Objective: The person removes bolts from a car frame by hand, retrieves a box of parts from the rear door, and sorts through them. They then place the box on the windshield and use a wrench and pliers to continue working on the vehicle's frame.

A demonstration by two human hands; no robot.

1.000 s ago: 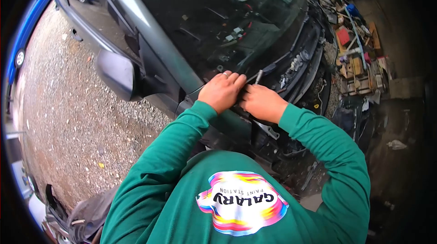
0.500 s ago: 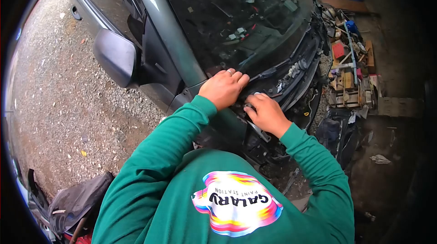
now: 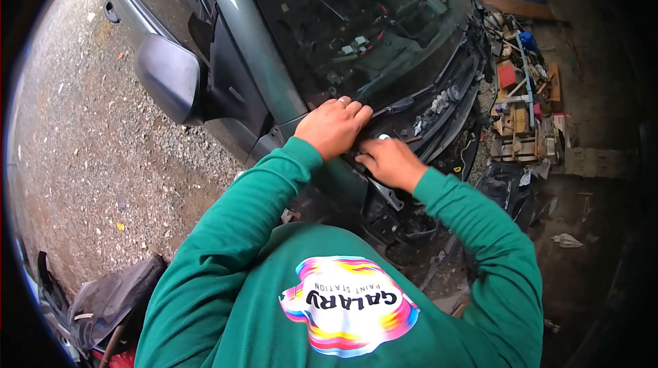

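Observation:
My left hand [image 3: 334, 126] rests at the lower corner of the car's windshield [image 3: 370, 18], fingers bent together over the edge, a ring on one finger. What lies under those fingers is hidden. Just to its right, my right hand [image 3: 392, 161] is closed, thumb and fingers pinched at the corner of the cowl; whatever it grips is too small or covered to name. A black wiper arm [image 3: 404, 103] extends from near the hands along the base of the glass. Below my right hand a metal bracket [image 3: 387, 196] shows at the open front end.
A side mirror [image 3: 168, 78] sticks out at the left above gravel ground [image 3: 103, 155]. Wood pieces, boxes and scrap [image 3: 524, 117] lie at the right. A dark car part [image 3: 113, 299] is at the lower left.
My right hand has shifted slightly left, closer to my left hand, and its fingers have turned inward. The whole view has moved a little.

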